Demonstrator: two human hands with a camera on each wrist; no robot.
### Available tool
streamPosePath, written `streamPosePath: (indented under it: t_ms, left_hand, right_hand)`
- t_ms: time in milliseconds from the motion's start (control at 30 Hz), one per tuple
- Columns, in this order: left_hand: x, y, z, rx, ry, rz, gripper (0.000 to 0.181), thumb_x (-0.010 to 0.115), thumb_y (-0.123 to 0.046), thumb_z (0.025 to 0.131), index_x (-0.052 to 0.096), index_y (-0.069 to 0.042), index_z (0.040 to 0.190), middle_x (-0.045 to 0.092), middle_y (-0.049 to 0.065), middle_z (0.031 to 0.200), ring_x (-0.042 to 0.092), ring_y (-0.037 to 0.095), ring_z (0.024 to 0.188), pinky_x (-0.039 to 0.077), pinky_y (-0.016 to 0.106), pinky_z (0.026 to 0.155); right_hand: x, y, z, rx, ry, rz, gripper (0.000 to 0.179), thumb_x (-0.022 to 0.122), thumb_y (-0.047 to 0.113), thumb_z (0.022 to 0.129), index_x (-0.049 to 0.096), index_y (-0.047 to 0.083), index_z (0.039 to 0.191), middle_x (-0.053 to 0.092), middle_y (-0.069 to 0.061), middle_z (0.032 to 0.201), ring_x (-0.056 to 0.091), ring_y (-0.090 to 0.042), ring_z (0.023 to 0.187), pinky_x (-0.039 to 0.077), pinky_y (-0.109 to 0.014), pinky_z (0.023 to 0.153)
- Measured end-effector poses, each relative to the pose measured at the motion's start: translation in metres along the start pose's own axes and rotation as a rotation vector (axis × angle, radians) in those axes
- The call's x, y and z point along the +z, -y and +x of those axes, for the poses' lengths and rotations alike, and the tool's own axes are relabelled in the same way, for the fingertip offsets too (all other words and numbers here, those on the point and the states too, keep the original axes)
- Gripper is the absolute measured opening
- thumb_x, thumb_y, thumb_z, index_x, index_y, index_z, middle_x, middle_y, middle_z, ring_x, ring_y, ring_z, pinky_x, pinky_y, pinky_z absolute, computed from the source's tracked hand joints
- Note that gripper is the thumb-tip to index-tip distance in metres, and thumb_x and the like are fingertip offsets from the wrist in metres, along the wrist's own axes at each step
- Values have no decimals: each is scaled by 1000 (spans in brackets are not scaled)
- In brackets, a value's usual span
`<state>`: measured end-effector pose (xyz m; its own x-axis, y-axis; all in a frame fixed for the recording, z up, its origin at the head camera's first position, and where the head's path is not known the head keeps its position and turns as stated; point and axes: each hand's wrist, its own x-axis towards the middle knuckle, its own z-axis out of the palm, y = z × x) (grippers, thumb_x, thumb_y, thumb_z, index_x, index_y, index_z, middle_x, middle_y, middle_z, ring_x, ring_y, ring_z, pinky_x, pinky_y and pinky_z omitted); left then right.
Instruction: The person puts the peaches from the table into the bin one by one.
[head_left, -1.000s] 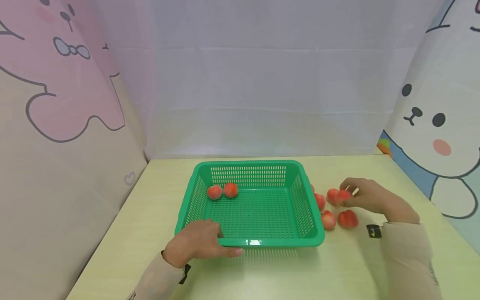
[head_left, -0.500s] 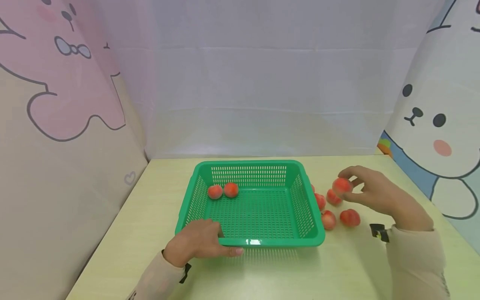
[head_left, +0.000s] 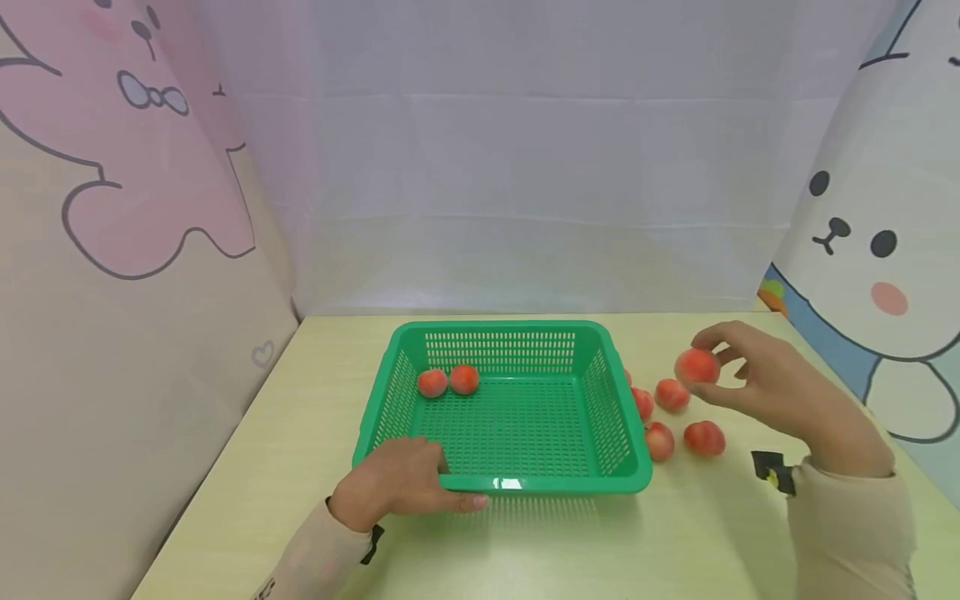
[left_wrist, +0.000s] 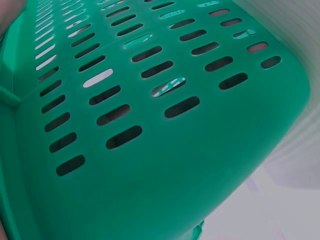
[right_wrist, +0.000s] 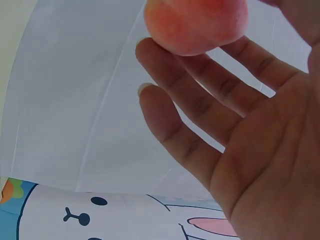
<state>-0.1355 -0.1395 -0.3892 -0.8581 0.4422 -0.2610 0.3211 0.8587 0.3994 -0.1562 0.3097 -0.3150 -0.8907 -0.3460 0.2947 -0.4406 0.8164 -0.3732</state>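
A green plastic basket [head_left: 525, 485] with slotted walls stands on the table. My left hand [head_left: 393, 479] grips its front rim near the left corner, thumb outside and fingers over the inner side. Two peaches [head_left: 464, 380] lie in the basket's back left corner. To the right of the basket, my right hand [head_left: 780, 387] pinches a red peach [head_left: 697, 367] between thumb and fingers, above the table. The right wrist view has that peach [right_wrist: 197, 25] at its top edge. The left wrist view is filled by the basket's slotted wall [left_wrist: 150, 160].
Several peaches lie on the table right of the basket, among them one peach [head_left: 705, 438] nearest the right sleeve and another peach [head_left: 659, 442] by the basket's side. One is partly hidden behind the basket wall. A white curtain [head_left: 525, 183] borders the back of the table.
My right hand has lifted a peach off the table from among the others and drawn it slightly right. A peach on the table shifted a little right. My left hand keeps its place.
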Motion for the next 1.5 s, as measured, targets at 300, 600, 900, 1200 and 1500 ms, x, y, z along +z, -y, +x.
streamPosePath:
  t_ms: [300, 600, 900, 1200, 1500]
  left_hand:
    - [0, 1, 0, 3, 4, 5, 69, 72, -81, 82, 46, -19, 64, 35, -8, 60, 39, 9, 56, 34, 31, 55]
    - [-1, -1, 0, 16, -6, -18, 70, 73, -79, 82, 41, -20, 62, 31, -10, 59, 34, 8, 55, 30, 30, 53]
    - [1, -1, 1, 13, 2, 13, 71, 71, -82, 82, 40, -22, 60, 30, -11, 57, 35, 7, 55, 31, 30, 54]
    - [0, -1, 0, -9, 7, 21, 70, 71, -82, 81, 43, -21, 63, 34, -10, 59, 38, 8, 57, 33, 31, 55]
    - [1, -1, -1, -16, 6, -10, 69, 71, -82, 81, 46, -20, 65, 37, -9, 60, 40, 8, 57, 35, 30, 56]
  right_hand:
    - [3, 3, 1, -134, -103, -45, 60, 94, 0, 75, 70, 8, 129, 61, -6, 114, 59, -22, 96, 56, -30, 69]
    - [7, 18, 5, -222, -154, -30, 55, 98, 1, 70, 73, 13, 118, 61, 2, 110, 54, -8, 94, 56, -28, 68]
    - [11, 44, 14, -357, -205, 2, 63, 98, 1, 66, 74, 15, 122, 65, 6, 119, 57, -7, 100, 47, -11, 81]
    - [12, 97, 67, -517, -233, 96, 53, 92, -9, 71, 71, 6, 118, 65, -3, 124, 62, -20, 112, 43, -12, 97]
    - [38, 120, 128, -557, -174, 202, 38, 88, -3, 82, 69, 6, 114, 67, -4, 115, 61, -21, 106, 53, -37, 85]
